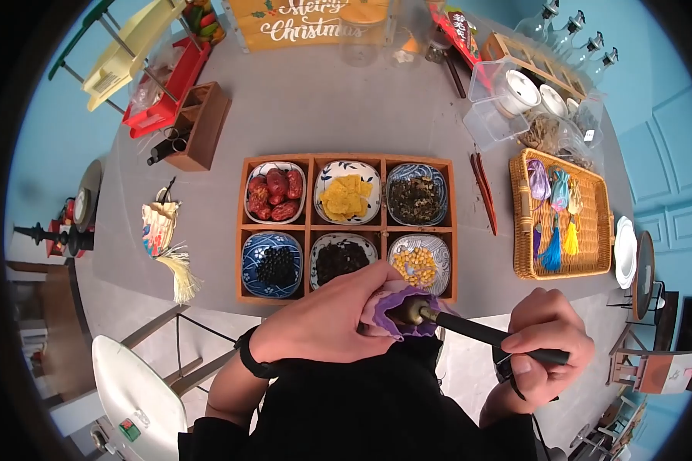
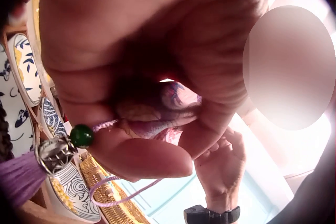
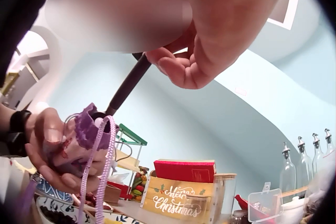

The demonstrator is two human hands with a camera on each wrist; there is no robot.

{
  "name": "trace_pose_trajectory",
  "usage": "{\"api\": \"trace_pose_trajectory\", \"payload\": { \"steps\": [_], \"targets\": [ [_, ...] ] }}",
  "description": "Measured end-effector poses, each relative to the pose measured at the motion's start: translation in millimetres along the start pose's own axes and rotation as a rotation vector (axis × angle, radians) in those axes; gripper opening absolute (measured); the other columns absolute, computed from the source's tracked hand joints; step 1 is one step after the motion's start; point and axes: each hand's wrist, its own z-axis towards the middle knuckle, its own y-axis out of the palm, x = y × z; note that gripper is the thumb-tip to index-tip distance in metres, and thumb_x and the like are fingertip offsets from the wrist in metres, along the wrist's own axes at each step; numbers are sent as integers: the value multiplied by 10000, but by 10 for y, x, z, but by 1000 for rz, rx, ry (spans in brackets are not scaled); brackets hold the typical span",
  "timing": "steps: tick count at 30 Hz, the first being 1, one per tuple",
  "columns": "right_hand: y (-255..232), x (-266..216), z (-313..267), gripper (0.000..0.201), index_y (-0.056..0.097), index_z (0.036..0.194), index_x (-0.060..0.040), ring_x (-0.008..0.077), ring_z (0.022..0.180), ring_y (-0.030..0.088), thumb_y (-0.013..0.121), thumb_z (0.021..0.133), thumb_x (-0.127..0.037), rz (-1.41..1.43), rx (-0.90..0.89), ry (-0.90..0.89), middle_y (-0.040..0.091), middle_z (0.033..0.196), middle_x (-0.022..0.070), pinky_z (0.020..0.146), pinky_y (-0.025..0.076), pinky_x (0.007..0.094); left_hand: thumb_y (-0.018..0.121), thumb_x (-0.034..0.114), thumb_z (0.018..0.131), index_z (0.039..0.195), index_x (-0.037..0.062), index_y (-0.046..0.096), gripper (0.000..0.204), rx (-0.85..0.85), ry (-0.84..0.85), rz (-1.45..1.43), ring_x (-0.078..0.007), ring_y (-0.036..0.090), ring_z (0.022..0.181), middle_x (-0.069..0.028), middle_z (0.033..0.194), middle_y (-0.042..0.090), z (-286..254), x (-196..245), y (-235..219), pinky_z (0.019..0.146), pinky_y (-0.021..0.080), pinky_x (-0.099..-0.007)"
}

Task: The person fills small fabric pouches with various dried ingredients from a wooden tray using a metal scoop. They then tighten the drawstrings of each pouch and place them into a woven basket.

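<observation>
My left hand (image 1: 315,319) grips a purple drawstring pouch (image 1: 378,313) at the front edge of the table, its ruffled mouth spread wide. A purple tassel (image 2: 21,176), a green bead (image 2: 82,136) and a pale purple cord (image 3: 88,174) hang from the pouch. My right hand (image 1: 550,349) holds a spoon by its black handle (image 1: 477,336), tilted so that its metal bowl sits in the pouch mouth. Whatever lies inside the pouch is hidden. Just beyond, a wooden divided box (image 1: 307,207) holds small dishes of red dates (image 1: 273,194), yellow pieces (image 1: 346,197), dried leaves (image 1: 415,200), black beans (image 1: 275,266) and yellow kernels (image 1: 414,265).
On the right stands a wicker basket (image 1: 521,230) with several tasselled pouches, beside reddish sticks (image 1: 483,192). To the left lie a cream-tasselled pouch (image 1: 160,227) and a wooden organiser (image 1: 207,127). Clear plastic boxes (image 1: 488,127) and glass bottles (image 1: 569,32) stand at the back right.
</observation>
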Motion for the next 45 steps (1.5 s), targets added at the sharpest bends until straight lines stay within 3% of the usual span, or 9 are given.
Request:
{"api": "trace_pose_trajectory", "payload": {
  "steps": [5, 7, 10, 14, 18, 20, 32, 41, 45],
  "targets": [
    [-83, 78, -194, 232, 646, 773, -1, 161, 515, 488, 706, 772, -225, 96, 231, -51, 560, 687, 114, 476, 342, 282, 709, 136, 760, 1115, 2, 480, 444, 18, -41, 90, -227, 563, 750, -111, 861, 549, -158, 53, 15, 701, 461, -319],
    [-193, 131, -204, 212, 606, 857, -9, 145, 513, 471, 668, 816, -207, 150, 245, -82, 515, 697, 100, 484, 360, 278, 753, 128, 726, 1121, 24, 488, 486, -43, -173, 57, -207, 586, 798, -85, 905, 580, -215, 106, 6, 722, 467, -305],
    [-337, 279, -203, 219, 568, 951, 14, 147, 581, 492, 599, 878, -190, 216, 294, -63, 507, 793, 127, 505, 374, 250, 750, 132, 720, 1123, 27, 492, 490, -115, -116, 90, -208, 586, 775, -79, 890, 585, -271, 131, -19, 707, 467, -304],
    [-378, 730, -47, 141, 627, 1011, 50, 137, 643, 526, 561, 906, -18, 37, 414, 164, 568, 824, 92, 581, 409, 227, 746, 106, 688, 1112, 35, 500, 495, -91, -105, 102, -238, 589, 810, -87, 904, 559, -134, -49, -40, 720, 470, -306],
    [-164, 960, 116, 128, 640, 1019, 37, 82, 710, 558, 590, 902, 19, -132, 338, 437, 602, 806, 40, 646, 452, 218, 744, 65, 669, 1097, 39, 502, 493, -11, -91, 99, -263, 585, 841, -87, 957, 542, 0, -198, 0, 744, 473, -312],
    [-93, 1032, 151, 124, 641, 1016, 36, 85, 709, 553, 598, 901, 16, -103, 265, 467, 581, 804, 32, 640, 445, 217, 747, 36, 660, 1082, 46, 499, 489, 45, 69, 217, -290, 590, 885, -92, 1058, 522, 53, -285, 5, 769, 482, -330],
    [-58, 1337, 305, 174, 625, 1073, 35, 122, 816, 601, 611, 903, -5, -96, 151, 387, 589, 897, 65, 701, 451, 222, 794, 54, 673, 1097, 49, 474, 531, 60, 15, 180, -286, 612, 974, -122, 1334, 444, 170, -349, -1, 816, 510, -343],
    [115, 1368, 295, 230, 592, 996, 56, 140, 601, 597, 530, 980, -165, -72, 339, 600, 645, 728, 107, 603, 483, 249, 732, -38, 649, 1128, 22, 452, 558, 96, -7, -87, -315, 540, 991, -139, 1120, 473, 97, -446, 19, 830, 460, -333],
    [103, 1467, 280, 199, 585, 991, 57, 132, 628, 618, 551, 967, -138, 64, 389, 685, 662, 753, 111, 608, 500, 240, 725, -42, 645, 1123, 27, 468, 548, 169, 45, -20, -293, 531, 981, -121, 1062, 483, 86, -491, 27, 842, 443, -325]
  ]
}}
